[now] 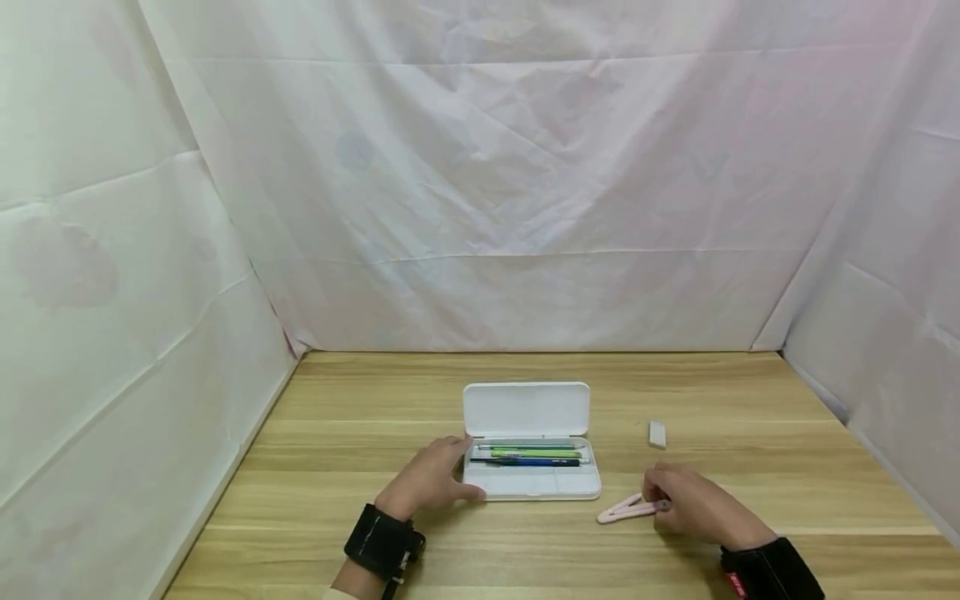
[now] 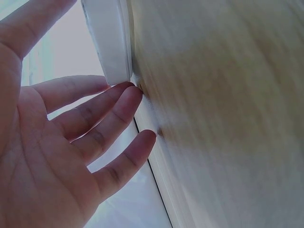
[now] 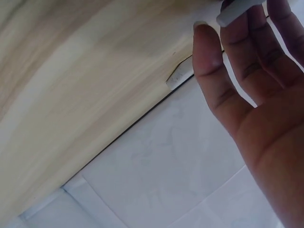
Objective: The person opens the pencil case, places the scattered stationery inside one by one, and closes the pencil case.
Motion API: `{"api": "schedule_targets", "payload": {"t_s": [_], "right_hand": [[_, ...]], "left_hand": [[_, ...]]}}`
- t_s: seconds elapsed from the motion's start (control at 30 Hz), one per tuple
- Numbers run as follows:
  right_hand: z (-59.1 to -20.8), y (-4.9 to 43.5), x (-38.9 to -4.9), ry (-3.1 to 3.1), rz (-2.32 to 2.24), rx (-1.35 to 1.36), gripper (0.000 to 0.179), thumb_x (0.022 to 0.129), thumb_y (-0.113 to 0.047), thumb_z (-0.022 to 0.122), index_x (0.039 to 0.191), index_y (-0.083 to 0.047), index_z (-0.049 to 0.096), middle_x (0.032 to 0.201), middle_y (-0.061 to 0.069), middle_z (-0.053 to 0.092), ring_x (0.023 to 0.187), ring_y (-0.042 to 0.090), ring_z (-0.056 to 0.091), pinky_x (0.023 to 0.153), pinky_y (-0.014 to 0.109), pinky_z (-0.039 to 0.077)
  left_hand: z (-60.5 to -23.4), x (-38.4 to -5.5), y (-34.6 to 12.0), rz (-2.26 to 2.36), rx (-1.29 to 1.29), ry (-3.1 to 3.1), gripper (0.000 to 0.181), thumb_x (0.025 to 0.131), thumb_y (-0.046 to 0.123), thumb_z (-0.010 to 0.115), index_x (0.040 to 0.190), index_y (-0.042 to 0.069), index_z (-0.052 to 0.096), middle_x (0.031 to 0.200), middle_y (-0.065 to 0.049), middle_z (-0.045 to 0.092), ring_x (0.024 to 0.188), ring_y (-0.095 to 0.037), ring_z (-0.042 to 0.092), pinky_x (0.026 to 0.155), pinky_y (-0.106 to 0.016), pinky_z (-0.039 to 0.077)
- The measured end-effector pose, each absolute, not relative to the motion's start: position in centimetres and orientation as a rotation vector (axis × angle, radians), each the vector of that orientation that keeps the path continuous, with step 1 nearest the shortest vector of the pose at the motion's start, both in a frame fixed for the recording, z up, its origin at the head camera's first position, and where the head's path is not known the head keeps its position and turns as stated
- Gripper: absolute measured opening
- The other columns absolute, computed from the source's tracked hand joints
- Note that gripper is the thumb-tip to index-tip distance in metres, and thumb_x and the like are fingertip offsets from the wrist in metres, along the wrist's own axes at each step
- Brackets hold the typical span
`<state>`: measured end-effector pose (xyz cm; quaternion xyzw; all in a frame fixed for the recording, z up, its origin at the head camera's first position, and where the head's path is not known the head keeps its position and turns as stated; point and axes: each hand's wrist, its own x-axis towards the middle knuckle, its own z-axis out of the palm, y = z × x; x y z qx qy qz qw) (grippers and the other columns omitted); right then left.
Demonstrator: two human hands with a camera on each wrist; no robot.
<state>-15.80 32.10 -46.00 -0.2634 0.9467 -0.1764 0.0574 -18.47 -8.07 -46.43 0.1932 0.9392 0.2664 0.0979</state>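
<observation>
A white pencil case [image 1: 532, 488] lies with its lid raised on the wooden table, holding several pens and pencils [image 1: 534, 454]. My left hand [image 1: 431, 479] is at its left end, thumb by the front corner and index finger by the back corner. In the left wrist view, those fingers look nearly straight, with fingertips against the case's edge. Right of the case, my right hand [image 1: 693, 502] pinches a narrow pink V-shaped item [image 1: 626, 509] that points left. Its kind does not show clearly, since the fingers cover one end. Past the right hand lies a white eraser [image 1: 657, 434].
The wooden tabletop [image 1: 360, 400] runs back to a hanging white cloth [image 1: 525, 208]. More white cloth encloses the table on the left and right sides. The raised lid [image 1: 527, 408] stands along the case's back edge.
</observation>
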Motion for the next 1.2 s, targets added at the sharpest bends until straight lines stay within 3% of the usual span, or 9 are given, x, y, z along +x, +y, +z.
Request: {"api": "schedule_targets", "payload": {"t_s": [0.27, 1.2], "right_hand": [[-45.6, 31.7, -15.7, 2.827, -0.524, -0.748, 0.025, 0.069, -0.001, 0.072, 0.080, -0.020, 0.060, 0.074, -0.012, 0.050, 0.065, 0.000, 0.042, 0.055, 0.019, 0.036], [-44.9, 31.4, -15.7, 2.793, -0.562, -0.917, 0.014, 0.081, -0.001, 0.072, 0.086, -0.014, 0.072, 0.081, -0.014, 0.062, 0.072, -0.004, 0.048, 0.057, 0.019, 0.044]], "left_hand": [[-46.4, -18.5, -8.1, 0.780, 0.597, 2.790, 0.091, 0.077, 0.043, 0.084, 0.148, 0.003, 0.044, 0.143, -0.018, 0.052, 0.133, -0.034, 0.048, 0.111, -0.049, 0.042], [-46.2, -18.3, -8.0, 0.793, 0.565, 2.778, 0.090, 0.077, 0.042, 0.084, 0.148, 0.005, 0.045, 0.142, -0.017, 0.053, 0.131, -0.032, 0.049, 0.109, -0.049, 0.044]]}}
